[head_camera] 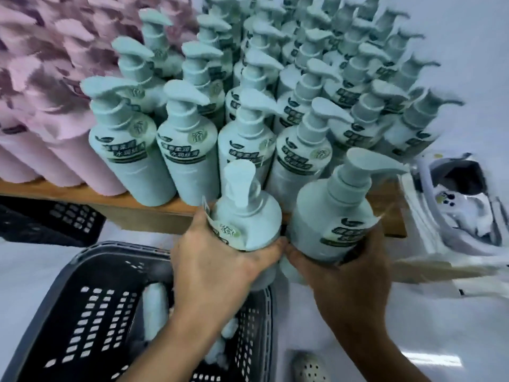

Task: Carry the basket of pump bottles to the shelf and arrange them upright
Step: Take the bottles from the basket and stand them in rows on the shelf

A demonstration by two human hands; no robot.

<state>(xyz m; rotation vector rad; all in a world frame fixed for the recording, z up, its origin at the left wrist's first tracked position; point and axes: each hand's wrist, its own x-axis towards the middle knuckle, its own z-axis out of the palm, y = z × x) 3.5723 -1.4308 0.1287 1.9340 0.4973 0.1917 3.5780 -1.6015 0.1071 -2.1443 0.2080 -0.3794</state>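
Gripping two pale green plastic pump bottles, left-hand bottle [248,216] and right-hand bottle [327,216], upright before the brown wooden shelf [143,209].
Our left hand [217,260] and right hand [349,271] each curl fingers round a smooth cylindrical body; we judge it rigid, slippery and fairly heavy if full, so hold the body, never the pump. The dark grey perforated plastic basket [82,285] below holds further bottles [155,307] lying flat.

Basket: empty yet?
Not empty. At least one pale green bottle lies on its side in the basket. Whether more are hidden from view, cannot tell.
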